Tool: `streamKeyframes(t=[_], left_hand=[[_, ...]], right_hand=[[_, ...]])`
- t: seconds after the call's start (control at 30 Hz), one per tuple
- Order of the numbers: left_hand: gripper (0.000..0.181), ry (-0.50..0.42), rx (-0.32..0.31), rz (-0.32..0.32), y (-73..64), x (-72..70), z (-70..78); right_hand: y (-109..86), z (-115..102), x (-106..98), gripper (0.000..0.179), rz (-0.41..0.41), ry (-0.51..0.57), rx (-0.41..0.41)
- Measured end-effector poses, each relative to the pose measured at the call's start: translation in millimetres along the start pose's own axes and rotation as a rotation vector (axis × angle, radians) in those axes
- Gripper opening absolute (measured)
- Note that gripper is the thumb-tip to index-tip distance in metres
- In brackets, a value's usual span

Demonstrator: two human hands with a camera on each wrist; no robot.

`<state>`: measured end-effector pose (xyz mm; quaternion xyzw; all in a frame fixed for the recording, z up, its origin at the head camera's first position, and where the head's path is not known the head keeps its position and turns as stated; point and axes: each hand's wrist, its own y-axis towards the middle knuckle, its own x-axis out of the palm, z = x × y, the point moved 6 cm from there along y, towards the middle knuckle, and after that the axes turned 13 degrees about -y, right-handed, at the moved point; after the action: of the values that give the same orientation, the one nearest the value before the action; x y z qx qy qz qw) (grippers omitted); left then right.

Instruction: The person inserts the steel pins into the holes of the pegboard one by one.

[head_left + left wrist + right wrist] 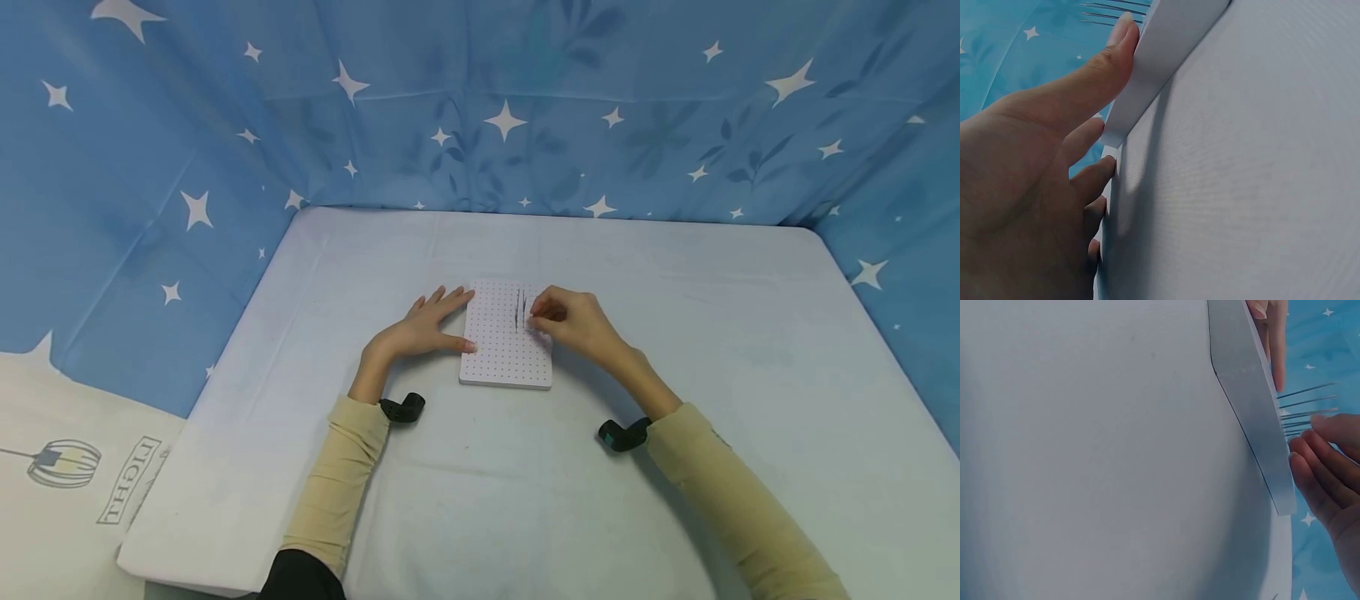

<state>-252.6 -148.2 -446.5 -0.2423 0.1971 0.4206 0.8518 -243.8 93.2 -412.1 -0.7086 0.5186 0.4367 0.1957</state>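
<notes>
A white board [502,362] with a grid of small holes lies on the table. Several thin metal pins [1307,401] stand upright in it, in line toward its right half. My left hand [420,333] rests along the board's left edge, thumb on the near part and fingers spread toward the far corner. Over the board's right side, my right hand [581,321] pinches a thin metal pin between thumb and index finger. Its other fingers are bent close to the board, as the right wrist view shows. The pinched pin's lower end is hidden by the fingers.
A white cloth covers the table [712,333] around the board. Blue star-patterned curtains [420,50] hang behind it and at both sides. A pale printed cloth [60,525] lies at the lower left.
</notes>
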Motion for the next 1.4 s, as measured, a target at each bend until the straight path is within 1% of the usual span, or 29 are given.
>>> streamKeyframes(t=[0.4, 0.87, 1.03, 1.27, 1.4], left_hand=[[0.1, -0.011, -0.003, -0.004, -0.3, 0.4, 0.1], [0.1, -0.015, 0.009, -0.002, -1.5, 0.4, 3.6], [0.1, -0.017, -0.002, -0.003, -1.7, 0.1, 3.6], [0.1, -0.009, -0.009, -0.004, -1.7, 0.9, 4.1], [0.1, -0.009, -0.01, -0.004, -1.1, 0.7, 3.6]], right_hand=[[-10.9, 7.7, -11.6, 0.004, -0.031, 0.007, -0.011], [-13.4, 29.7, -23.7, 0.013, -0.032, -0.099, 0.037], [-14.1, 38.9, -26.7, 0.016, -0.035, -0.14, 0.047], [-14.8, 49.4, -29.0, 0.021, -0.068, -0.171, 0.079], [-15.8, 53.8, -31.2, 0.024, -0.084, -0.191, 0.076]])
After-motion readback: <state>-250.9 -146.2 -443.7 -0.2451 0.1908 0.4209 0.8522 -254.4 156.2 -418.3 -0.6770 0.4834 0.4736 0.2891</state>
